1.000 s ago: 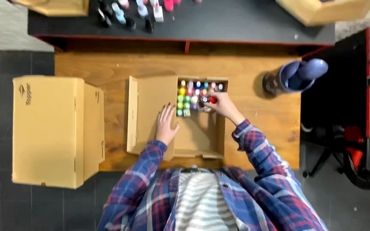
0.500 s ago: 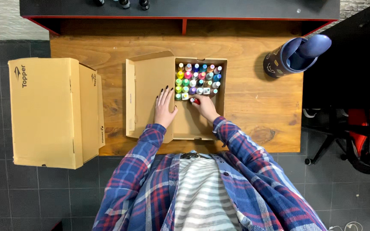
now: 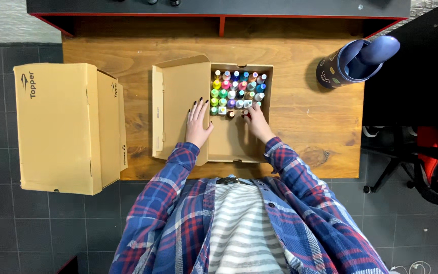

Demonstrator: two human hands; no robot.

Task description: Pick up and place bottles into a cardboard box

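Note:
An open cardboard box (image 3: 239, 147) lies on the wooden table (image 3: 300, 96), its lid (image 3: 181, 106) folded out to the left. Several small paint bottles (image 3: 236, 89) with coloured caps stand in rows in the box's far half. My left hand (image 3: 198, 123) rests flat on the box's left wall by the lid, fingers spread. My right hand (image 3: 256, 121) is inside the box, fingertips closed on a small bottle at the near edge of the rows; the bottle is mostly hidden by the fingers.
A large closed cardboard box (image 3: 64, 127) overhangs the table's left edge. A dark blue bottle-shaped container (image 3: 353, 61) lies at the far right of the table. A dark shelf with red trim (image 3: 219, 10) runs along the far side. Chair legs (image 3: 411, 172) stand at the right.
My right hand has come down into the box with a small bottle and now sits at the near edge of the rows. The left hand stays on the box wall. The view has shifted.

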